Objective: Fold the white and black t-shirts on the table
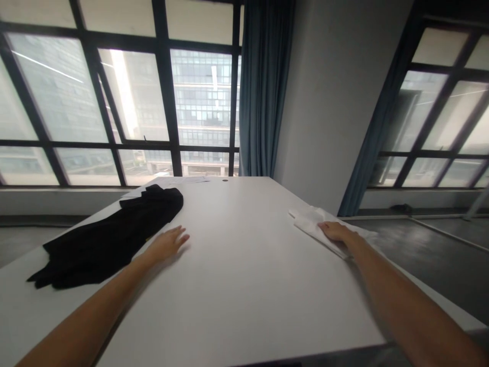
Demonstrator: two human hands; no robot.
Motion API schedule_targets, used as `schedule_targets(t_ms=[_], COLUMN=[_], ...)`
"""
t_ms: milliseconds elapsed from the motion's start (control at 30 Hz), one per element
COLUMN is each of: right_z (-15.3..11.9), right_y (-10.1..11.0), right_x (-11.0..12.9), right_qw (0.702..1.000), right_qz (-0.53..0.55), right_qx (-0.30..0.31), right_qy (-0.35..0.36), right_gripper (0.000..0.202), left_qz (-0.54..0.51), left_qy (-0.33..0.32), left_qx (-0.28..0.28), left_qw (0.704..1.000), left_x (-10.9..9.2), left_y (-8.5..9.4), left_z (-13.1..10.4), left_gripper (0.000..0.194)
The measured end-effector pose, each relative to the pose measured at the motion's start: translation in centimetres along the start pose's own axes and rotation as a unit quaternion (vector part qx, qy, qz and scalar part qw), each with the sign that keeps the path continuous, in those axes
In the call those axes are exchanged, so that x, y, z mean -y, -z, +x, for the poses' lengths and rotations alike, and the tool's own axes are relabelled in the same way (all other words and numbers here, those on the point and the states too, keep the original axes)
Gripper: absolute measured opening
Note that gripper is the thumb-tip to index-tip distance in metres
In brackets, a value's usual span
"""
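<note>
A black garment [103, 244] lies loosely spread along the left side of the white table [237, 285]. My left hand [166, 244] is just right of it, over the tabletop, with fingers stretched out and nothing in them. At the table's right edge is a folded white cloth [305, 221], perhaps a garment; its exact kind does not show. My right hand [338, 233] grips this cloth from above, thumb side toward the middle of the table. Part of the cloth is hidden under that hand and forearm.
White sheets or cloth [189, 179] lie flat at the table's far end, near a round dark cable hole [225, 180]. Beyond stand large windows [133, 97], a blue curtain [263, 97] and a pale pillar [324, 102]. Grey floor [431, 244] shows at right.
</note>
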State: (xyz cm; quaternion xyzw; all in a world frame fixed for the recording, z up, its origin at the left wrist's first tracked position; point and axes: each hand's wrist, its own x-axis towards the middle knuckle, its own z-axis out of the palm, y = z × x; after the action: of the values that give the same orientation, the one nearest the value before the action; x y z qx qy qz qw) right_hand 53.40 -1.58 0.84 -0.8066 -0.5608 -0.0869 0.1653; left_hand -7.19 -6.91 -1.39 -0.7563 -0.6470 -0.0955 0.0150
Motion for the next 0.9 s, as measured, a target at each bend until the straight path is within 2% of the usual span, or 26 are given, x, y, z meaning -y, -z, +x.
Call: schedule_targets(t_ms=[100,167,233,300,367,467,567,633,700,800,867,900], right_z=[-0.1,-0.7,-1.9,-3.5,-5.3,-7.6,-9.0,-9.5,-10.0,-11.3,-12.4,-12.8], right_y=[0.1,-0.2,-0.7,-1.2,-1.4,-1.4,-1.5,-1.7,-2.0,-1.7,-0.9,-0.4], right_x=[2.7,5.6,8.8,12.0,14.4,16.5,17.1,17.0,17.0,18.1,20.0,21.2], right_qw=[0.998,0.994,0.987,0.976,0.963,0.942,0.922,0.913,0.903,0.873,0.843,0.827], right_qz=[0.008,0.030,0.048,0.068,0.095,0.140,0.161,0.179,0.210,0.277,0.320,0.335], right_qx=[0.056,0.067,0.083,0.096,0.095,0.073,0.067,0.070,0.072,0.083,0.092,0.095], right_qy=[0.023,0.076,0.130,0.186,0.233,0.297,0.345,0.360,0.367,0.392,0.423,0.442], right_gripper=[0.043,0.046,0.046,0.044,0.042,0.038,0.033,0.032,0.038,0.065,0.087,0.092], left_qz=[0.056,0.087,0.091,0.083,0.061,-0.031,-0.172,-0.285,-0.402,-0.526,-0.541,-0.526], left_qy=[0.147,0.212,0.214,0.199,0.204,0.203,0.131,0.062,0.000,-0.062,-0.095,-0.115], left_qx=[-0.046,-0.054,-0.059,-0.069,-0.079,-0.126,-0.200,-0.224,-0.197,-0.092,-0.026,-0.002], left_qw=[0.986,0.972,0.971,0.974,0.974,0.971,0.956,0.930,0.894,0.843,0.835,0.842], left_x=[4.1,6.3,7.2,7.0,5.9,3.4,0.3,-2.0,-4.3,-7.3,-8.6,-9.1], left_y=[1.5,1.8,1.7,1.6,1.8,2.3,2.6,2.6,2.6,2.9,3.6,4.1], left_z=[0.0,-0.3,-0.5,-0.5,-0.4,0.1,0.3,0.1,-0.4,-1.4,-1.9,-2.2], left_gripper=[0.062,0.055,0.045,0.041,0.041,0.043,0.040,0.038,0.040,0.044,0.045,0.045])
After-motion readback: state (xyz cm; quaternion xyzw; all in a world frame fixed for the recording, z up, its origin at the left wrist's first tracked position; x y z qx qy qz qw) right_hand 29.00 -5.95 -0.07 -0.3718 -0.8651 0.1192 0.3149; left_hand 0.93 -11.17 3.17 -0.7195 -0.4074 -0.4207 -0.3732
